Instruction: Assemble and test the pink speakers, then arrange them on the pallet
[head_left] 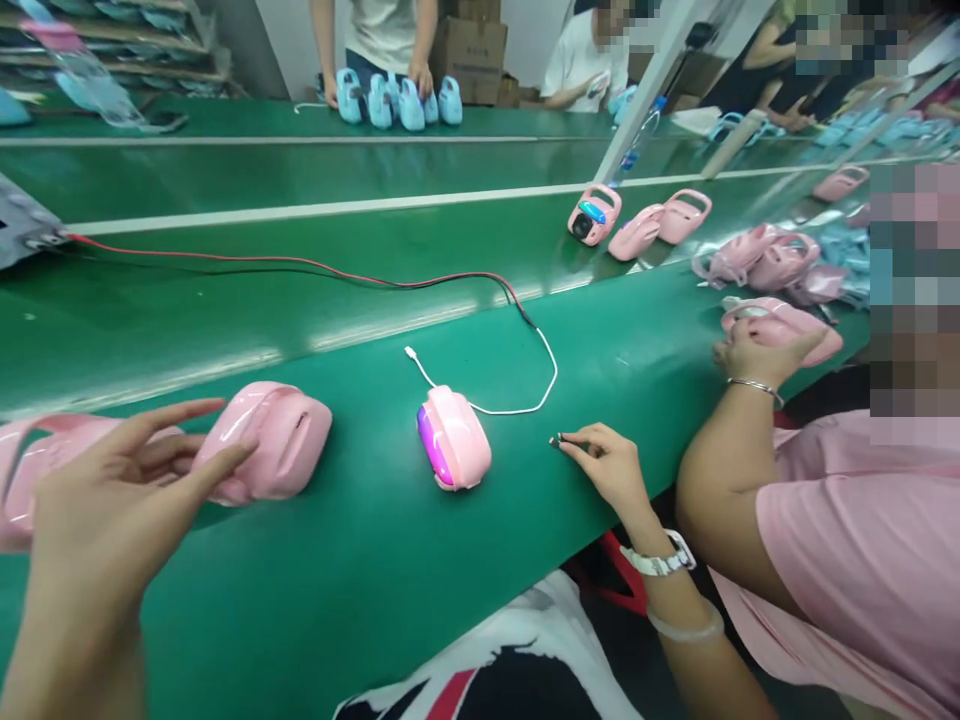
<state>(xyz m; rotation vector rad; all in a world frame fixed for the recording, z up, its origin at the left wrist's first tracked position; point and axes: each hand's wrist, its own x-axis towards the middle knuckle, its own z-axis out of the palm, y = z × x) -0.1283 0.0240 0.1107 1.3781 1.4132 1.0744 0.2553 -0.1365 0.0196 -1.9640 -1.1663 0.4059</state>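
My left hand (127,490) is at a glossy pink portable speaker (281,440), with the thumb over its near side and the fingers at its left end. Another pink speaker (71,440) lies partly behind that hand. In front of me stands a third pink speaker (463,435) with a lit purple panel, and a white cable (517,411) runs close behind it. The cable's white plug (409,352) lies loose on the green table. To the right, my right hand (611,465) pinches a small dark object (556,440), too small to name, just above the table.
Red and black wires (322,263) run from a grey box (26,225) to the white cable. A co-worker's hand (757,355) holds a pink speaker (799,325) at right. Bagged pink speakers (780,260) lie beyond. Across the table, another person stands behind blue speakers (411,105).
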